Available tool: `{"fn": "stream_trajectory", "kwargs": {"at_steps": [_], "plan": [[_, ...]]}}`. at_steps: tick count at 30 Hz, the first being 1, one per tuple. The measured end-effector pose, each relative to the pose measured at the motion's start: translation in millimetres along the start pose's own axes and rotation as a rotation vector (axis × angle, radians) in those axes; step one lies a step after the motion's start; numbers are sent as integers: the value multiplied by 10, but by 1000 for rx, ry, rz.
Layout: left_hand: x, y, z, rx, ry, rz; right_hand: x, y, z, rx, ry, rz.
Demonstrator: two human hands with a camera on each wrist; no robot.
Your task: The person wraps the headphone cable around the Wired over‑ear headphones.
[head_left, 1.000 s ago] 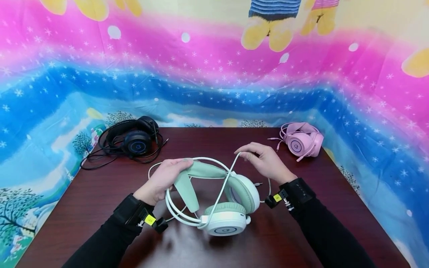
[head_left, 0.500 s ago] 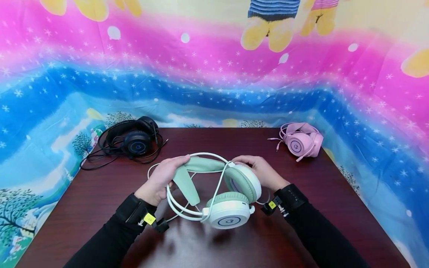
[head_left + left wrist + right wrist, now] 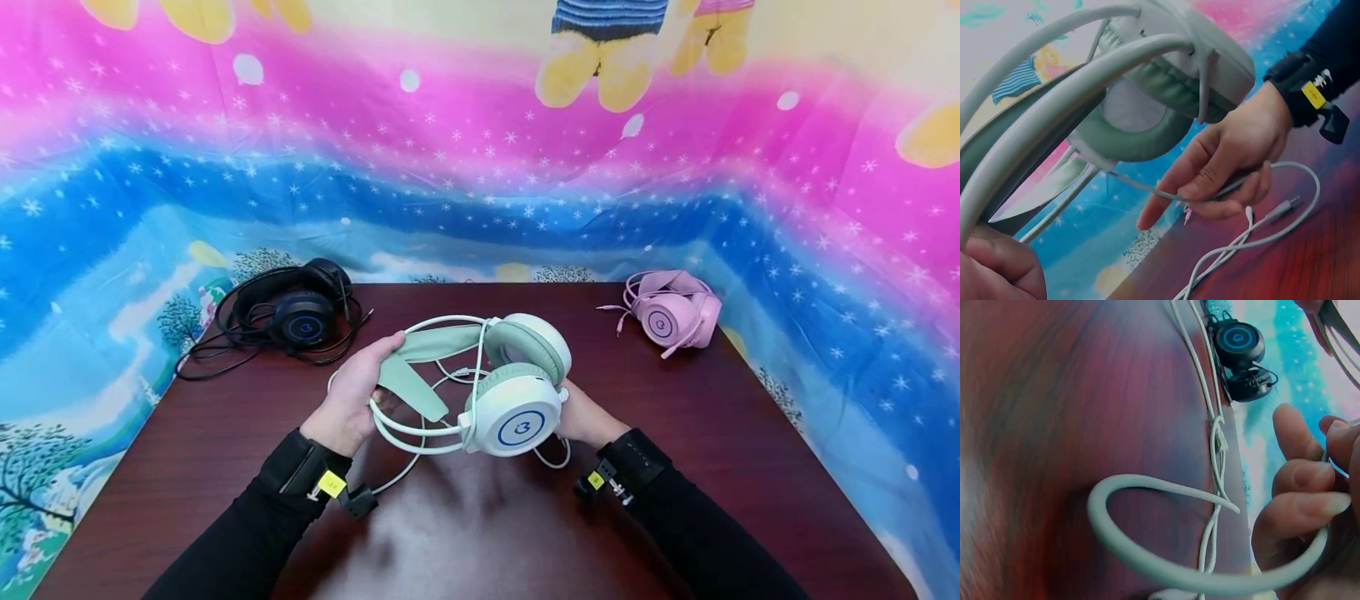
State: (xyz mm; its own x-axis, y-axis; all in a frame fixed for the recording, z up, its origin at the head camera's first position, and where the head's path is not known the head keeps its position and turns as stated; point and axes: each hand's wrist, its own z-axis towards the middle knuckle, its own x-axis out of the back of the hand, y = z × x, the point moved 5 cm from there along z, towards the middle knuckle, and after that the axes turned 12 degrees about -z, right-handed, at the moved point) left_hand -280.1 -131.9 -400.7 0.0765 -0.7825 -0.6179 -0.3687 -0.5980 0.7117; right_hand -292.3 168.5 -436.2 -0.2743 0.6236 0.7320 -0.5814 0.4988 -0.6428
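Note:
A white headset (image 3: 517,417) with mint-green pads is held above the dark table. My left hand (image 3: 352,392) grips its green headband (image 3: 420,346) from the left. In the left wrist view the band (image 3: 1085,94) arches over my left hand (image 3: 997,269). My right hand (image 3: 581,417) is partly hidden behind the lower ear cup. The left wrist view shows my right hand (image 3: 1235,156) with its fingers curled round the thin white cable (image 3: 1272,225). The right wrist view shows the fingers (image 3: 1304,487) with the cable (image 3: 1147,562) looping beneath. The cable's loose end trails onto the table (image 3: 551,461).
A black headset (image 3: 300,317) with tangled cord lies at the table's back left, also seen as the black headset (image 3: 1241,350) in the right wrist view. A pink headset (image 3: 671,317) lies at the back right. The brown table (image 3: 465,533) is ringed by a colourful cloth (image 3: 480,192).
The white headset has risen off the table and turned, so one ear cup's outer face looks at me. My right hand dropped from the raised cable to behind the ear cups.

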Motion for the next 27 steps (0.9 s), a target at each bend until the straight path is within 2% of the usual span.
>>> {"fn": "stream_trajectory", "kwargs": {"at_steps": [1, 3, 9, 13, 17, 19, 24, 27], "plan": [[-2, 4, -1, -6, 11, -13, -3, -13, 9, -18, 6, -30], [-9, 9, 2, -16, 28, -41, -22, -29, 33, -75, -4, -20], [-6, 21, 2, -14, 52, -118, -85, -14, 78, -246, 8, 97], [-11, 23, 1, -15, 56, -168, -148, -41, 55, -243, 1, 73], [-30, 13, 6, -27, 70, -200, -295, -126, 34, -192, -42, 100], [-40, 2, 9, -27, 67, -200, -392, -193, 38, -165, -69, 169], [-49, -18, 0, -45, 77, -191, -601, -373, 57, -119, -134, 426], [-46, -20, -8, -73, 104, -186, -662, -459, 65, -100, -152, 438]]}}
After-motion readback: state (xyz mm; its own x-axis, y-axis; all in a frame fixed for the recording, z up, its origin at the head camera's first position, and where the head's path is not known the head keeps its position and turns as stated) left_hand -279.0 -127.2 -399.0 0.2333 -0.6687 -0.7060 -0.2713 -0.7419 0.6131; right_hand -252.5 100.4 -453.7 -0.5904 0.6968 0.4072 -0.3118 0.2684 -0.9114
